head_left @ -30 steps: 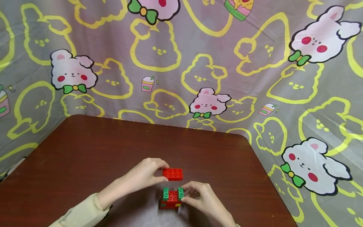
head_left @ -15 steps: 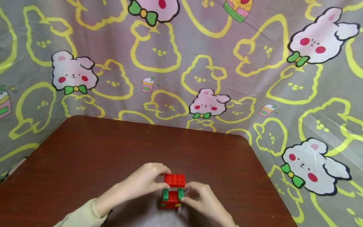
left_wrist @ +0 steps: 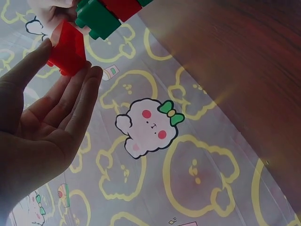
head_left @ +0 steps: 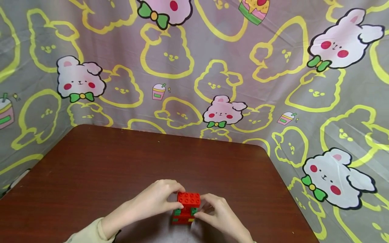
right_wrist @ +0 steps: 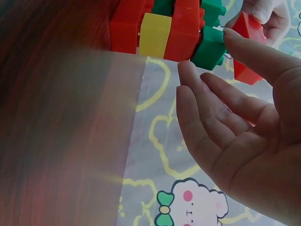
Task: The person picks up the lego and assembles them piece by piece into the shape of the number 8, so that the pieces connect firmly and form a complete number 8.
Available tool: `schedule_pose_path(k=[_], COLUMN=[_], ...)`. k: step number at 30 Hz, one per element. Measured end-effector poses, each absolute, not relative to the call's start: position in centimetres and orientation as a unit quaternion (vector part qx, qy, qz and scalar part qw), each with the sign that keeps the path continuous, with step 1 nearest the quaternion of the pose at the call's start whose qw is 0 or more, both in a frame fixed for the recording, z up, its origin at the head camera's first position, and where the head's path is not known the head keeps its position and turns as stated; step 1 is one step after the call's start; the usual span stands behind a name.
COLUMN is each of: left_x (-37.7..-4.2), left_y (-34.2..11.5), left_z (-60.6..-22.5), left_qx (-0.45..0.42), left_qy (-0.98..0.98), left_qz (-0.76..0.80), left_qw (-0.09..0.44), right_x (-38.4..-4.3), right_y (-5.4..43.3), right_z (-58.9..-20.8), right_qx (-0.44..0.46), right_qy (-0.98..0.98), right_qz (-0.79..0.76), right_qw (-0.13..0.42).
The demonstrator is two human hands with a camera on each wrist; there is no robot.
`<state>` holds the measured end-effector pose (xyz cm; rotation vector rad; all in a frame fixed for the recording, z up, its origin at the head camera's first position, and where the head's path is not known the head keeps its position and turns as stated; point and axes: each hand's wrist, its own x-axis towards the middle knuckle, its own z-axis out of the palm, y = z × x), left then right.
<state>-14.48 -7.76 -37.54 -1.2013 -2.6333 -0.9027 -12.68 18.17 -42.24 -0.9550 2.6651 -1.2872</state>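
Observation:
My left hand [head_left: 158, 196] pinches a red eight-stud toy building brick [head_left: 189, 199] by its left end, thumb in front and fingers behind. The brick hangs close over a small brick stack [head_left: 183, 221] on the table. In the right wrist view the stack has red layers with a yellow brick [right_wrist: 154, 36] and a green one between them. Two green bricks stand on its top ends, left [head_left: 177, 212] and right [head_left: 193, 211]. With thumb and fingers my right hand [head_left: 219, 213] holds the stack's right end at the green brick [right_wrist: 209, 48]. Green studs show below the red brick's underside.
The dark brown wooden table [head_left: 127, 158] reaches back to a grey curtain [head_left: 179, 44] printed with rabbit heads and yellow outlines. The curtain also runs along the left and right sides.
My left hand has brought the red brick nearer and slightly right, from behind the stack to just over its green bricks. My right hand has stayed at the stack's right end.

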Motion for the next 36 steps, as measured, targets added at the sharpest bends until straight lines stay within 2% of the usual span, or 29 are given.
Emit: schedule_pose_path(k=[11, 36], left_x=[-14.0, -13.5], left_y=[-7.6, -7.7], left_z=[-38.0, -39.0], left_qx=[-0.392, -0.39], left_qy=[-0.868, -0.869], left_qz=[-0.302, -0.298], left_qw=[0.045, 0.063], right_x=[-12.3, -12.0], right_y=[18.1, 18.0], right_z=[-41.5, -40.7], right_qx=[-0.313, -0.309], right_qy=[0.854, 0.861], right_qz=[-0.416, -0.404], right_qw=[-0.006, 0.009])
